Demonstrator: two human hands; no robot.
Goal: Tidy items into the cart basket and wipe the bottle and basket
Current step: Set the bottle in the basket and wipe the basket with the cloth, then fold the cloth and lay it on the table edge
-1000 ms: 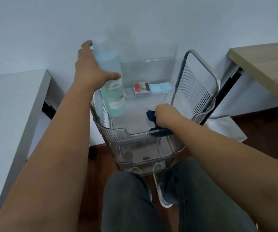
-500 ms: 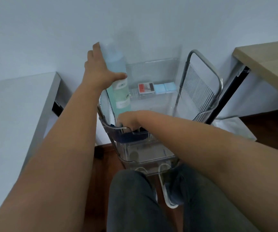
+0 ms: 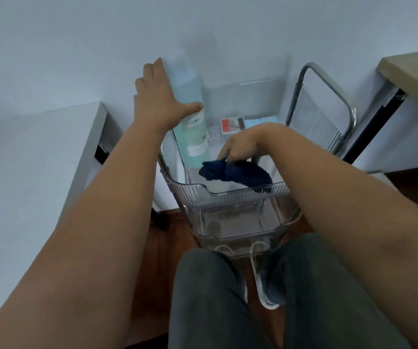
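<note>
Bottle (image 3: 192,127), pale green with a white label, stands tilted in the left rear corner of the clear top basket (image 3: 228,195) of the cart. Left hand (image 3: 160,102) grips its upper part, thumb wrapped across the front, fingers along the far side. Right hand (image 3: 243,144) has its fingers curled round a dark blue cloth (image 3: 235,173), held over the basket's near wall. Small red-and-white box (image 3: 231,125) lies at the basket's back, beside a blue box (image 3: 268,120).

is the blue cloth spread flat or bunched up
Bunched up: the dark blue cloth is a crumpled wad gripped by the right hand inside the basket.
</note>
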